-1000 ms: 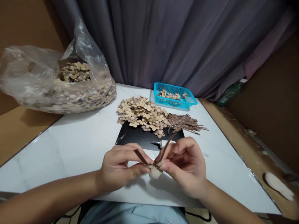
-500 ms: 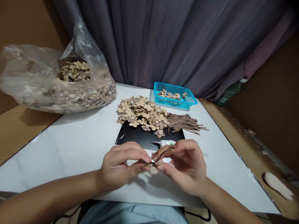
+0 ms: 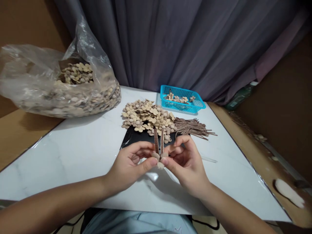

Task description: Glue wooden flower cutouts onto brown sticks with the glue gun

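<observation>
Left hand [image 3: 129, 165] and right hand [image 3: 187, 165] are pinched around the padded fabric flower [image 3: 160, 165], held below frame centre, checked ribbon strips [image 3: 156, 141] upright. Lightness and softness are suggested; it is best gripped by the side petals, without crushing.

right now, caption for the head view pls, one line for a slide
Two hands pinch a small flower piece with checked ribbon ends upright, before a flower pile.

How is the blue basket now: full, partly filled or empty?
Partly filled: the blue basket holds some flower-shaped pieces and brown strips, with bare mesh showing beside them.
</observation>
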Tool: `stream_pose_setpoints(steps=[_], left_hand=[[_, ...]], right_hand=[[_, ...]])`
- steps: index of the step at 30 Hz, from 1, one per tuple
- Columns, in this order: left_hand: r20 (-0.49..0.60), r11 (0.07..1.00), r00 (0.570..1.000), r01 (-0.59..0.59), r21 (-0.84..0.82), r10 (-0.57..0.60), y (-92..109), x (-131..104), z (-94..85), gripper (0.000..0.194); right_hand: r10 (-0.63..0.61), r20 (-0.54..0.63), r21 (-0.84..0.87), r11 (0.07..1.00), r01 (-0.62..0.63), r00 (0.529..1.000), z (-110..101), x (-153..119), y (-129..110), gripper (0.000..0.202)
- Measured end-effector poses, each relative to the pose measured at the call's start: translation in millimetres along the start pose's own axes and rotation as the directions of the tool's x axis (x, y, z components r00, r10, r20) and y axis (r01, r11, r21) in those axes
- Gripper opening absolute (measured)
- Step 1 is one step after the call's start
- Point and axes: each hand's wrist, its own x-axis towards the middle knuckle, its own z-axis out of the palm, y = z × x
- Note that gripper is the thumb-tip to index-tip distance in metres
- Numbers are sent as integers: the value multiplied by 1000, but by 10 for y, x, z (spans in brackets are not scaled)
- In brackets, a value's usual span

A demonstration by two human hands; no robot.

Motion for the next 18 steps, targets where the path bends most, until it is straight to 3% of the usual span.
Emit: stream_pose_setpoints(steps=[9,18], left_hand=[[-11,973,990,135,-185,-140,-17,52,8,23],[-13,979,990,135,-150,-138,-69,90,-6,24]], right_hand=[[82,-17,72,994,-81,996,-58,80,155,33],[116,-42,99,989,-111,992,-72,131,183,33]])
